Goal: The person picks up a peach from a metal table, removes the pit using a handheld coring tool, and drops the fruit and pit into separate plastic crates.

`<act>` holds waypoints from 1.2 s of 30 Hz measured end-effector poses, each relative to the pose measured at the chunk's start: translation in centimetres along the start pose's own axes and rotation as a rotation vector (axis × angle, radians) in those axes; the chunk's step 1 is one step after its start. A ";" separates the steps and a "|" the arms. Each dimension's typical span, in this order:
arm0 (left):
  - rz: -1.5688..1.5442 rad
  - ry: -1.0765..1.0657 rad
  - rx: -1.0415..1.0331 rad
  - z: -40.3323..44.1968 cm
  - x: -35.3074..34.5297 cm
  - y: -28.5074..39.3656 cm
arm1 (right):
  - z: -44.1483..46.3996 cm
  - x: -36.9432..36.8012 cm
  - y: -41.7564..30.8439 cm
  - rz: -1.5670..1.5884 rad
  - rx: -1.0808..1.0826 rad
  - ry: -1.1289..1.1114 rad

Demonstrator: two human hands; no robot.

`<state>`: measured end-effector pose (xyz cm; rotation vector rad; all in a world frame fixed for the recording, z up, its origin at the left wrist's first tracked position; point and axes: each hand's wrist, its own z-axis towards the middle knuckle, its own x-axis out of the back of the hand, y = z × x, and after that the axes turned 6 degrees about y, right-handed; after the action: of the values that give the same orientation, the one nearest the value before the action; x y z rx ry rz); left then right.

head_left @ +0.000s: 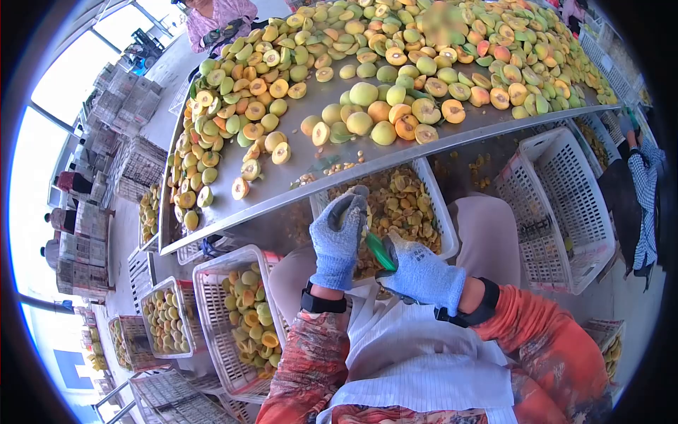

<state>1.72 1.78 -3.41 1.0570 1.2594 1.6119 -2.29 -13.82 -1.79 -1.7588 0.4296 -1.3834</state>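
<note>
My left hand [337,240], in a blue-grey work glove, is held above a white crate [445,219]. Its fingers are curled together, and whatever they hold is hidden. Close by on the right, my right hand [424,272], gloved alike, is closed around a green-handled tool [381,251]; the working end cannot be made out. Brownish-yellow fruit scraps [406,201] fill the crate beneath both hands. Just beyond them, halved and whole yellow-green stone fruit [360,120] lie on a metal table [304,159], with several loose pits [344,167] near its edge.
The table's raised metal rim [388,166] runs across in front of me. At my left stand a crate of fruit halves [247,318] and another crate of fruit [166,318]. On the right is a white crate [558,212]. A person [219,21] stands across the table.
</note>
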 end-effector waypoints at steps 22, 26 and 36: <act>-0.251 -0.247 0.481 3.1 0.5 -0.8 | 2.5 1.0 0.4 0.473 -0.218 -0.266; -0.178 -0.261 0.450 2.7 -0.1 -1.3 | 2.6 2.5 0.0 0.645 -0.353 -0.346; 0.177 -0.259 0.452 3.6 -1.0 0.4 | 3.2 -0.3 2.6 0.476 -0.200 -0.238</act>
<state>5.36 1.81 -2.63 1.6398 1.4142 1.2856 1.12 -13.92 -4.11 -1.8015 0.8150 -0.8087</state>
